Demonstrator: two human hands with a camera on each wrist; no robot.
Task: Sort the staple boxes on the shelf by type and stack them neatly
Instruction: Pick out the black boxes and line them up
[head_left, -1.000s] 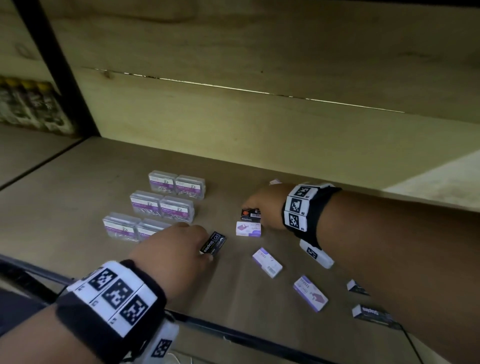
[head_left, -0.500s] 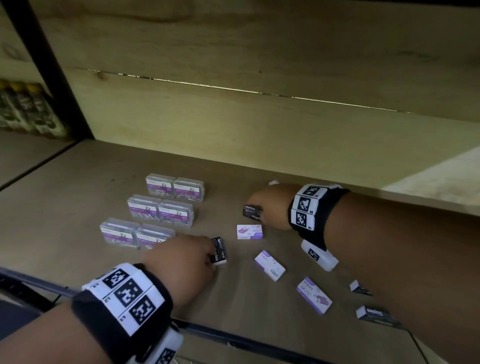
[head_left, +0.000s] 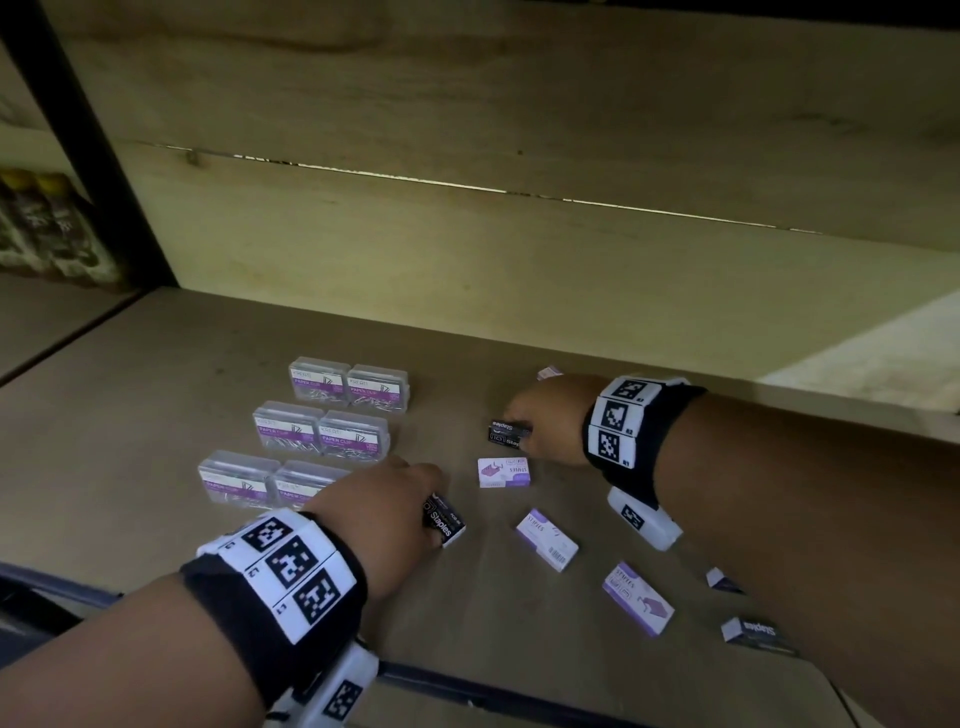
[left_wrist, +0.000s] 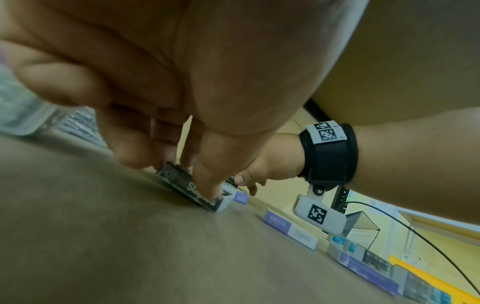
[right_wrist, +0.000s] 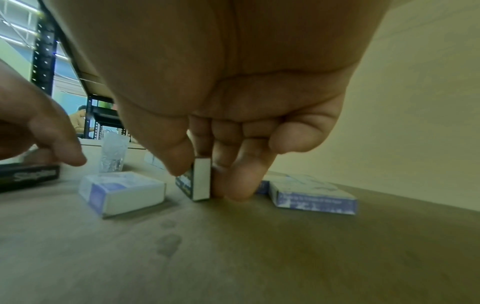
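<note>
Two black staple boxes are in my hands on the wooden shelf (head_left: 156, 415). My left hand (head_left: 431, 512) pinches one black "Staples" box (head_left: 445, 522) between thumb and fingers (left_wrist: 205, 181), and the box (left_wrist: 192, 191) lies low on the shelf. Farther back, my right hand (head_left: 519, 431) pinches the second black box (head_left: 506, 435), which stands on its long edge (right_wrist: 201, 179) on the shelf. Three purple-and-white staple boxes lie loose: one (head_left: 503, 472) just in front of the right hand, two more (head_left: 546, 539) (head_left: 636, 597) nearer the front.
Several clear paper clip boxes (head_left: 322, 431) sit in paired rows at the left, close to my left hand. Two more black boxes (head_left: 722, 579) (head_left: 753, 631) lie at the front right, partly under my right forearm. Another purple box (right_wrist: 311, 195) lies behind the right hand. The back wall (head_left: 519, 270) is close.
My left hand has turned its black box round and slid it slightly right. My right hand has tipped its black box onto its edge, a little away from the purple box.
</note>
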